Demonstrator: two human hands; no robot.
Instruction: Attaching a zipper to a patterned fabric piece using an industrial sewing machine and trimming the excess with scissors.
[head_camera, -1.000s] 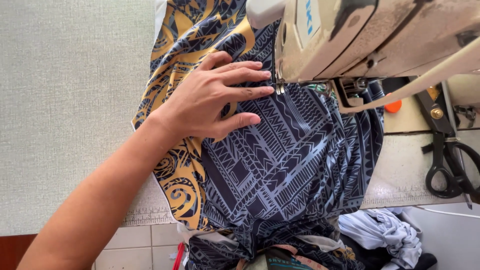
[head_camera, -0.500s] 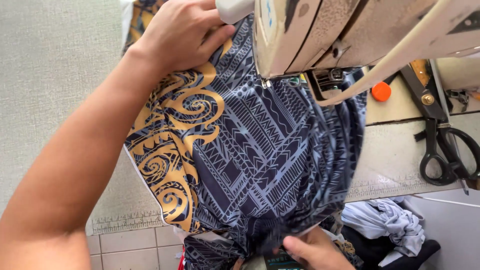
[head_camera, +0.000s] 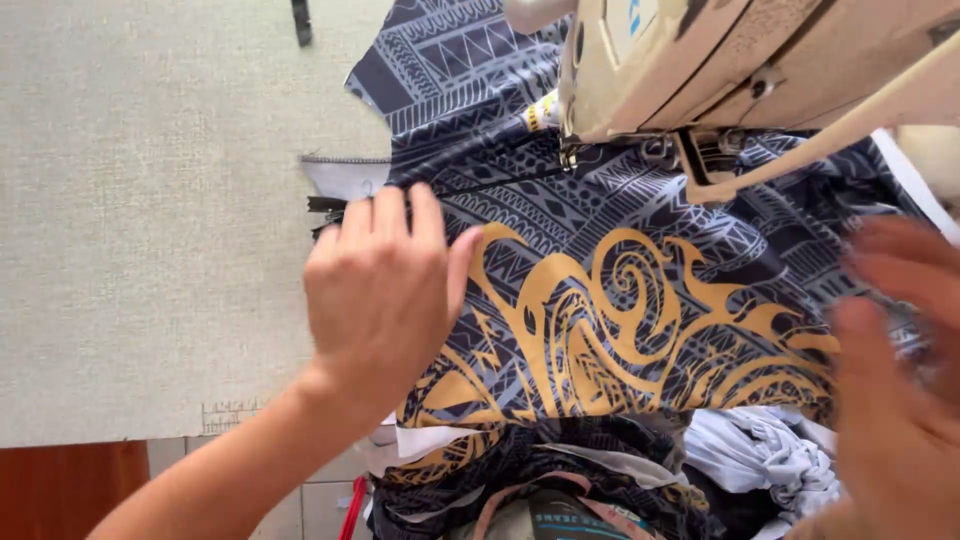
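The left hand (head_camera: 385, 290) lay flat, fingers together, pressing the dark patterned fabric (head_camera: 620, 310) at its nine o'clock edge, grasping nothing. The fabric spread over the pale table (head_camera: 140, 220), running up under the cream sewing machine (head_camera: 740, 70) at one o'clock. At three o'clock the right hand (head_camera: 900, 390) was blurred, fingers spread above the cloth; whether it touched could not be told.
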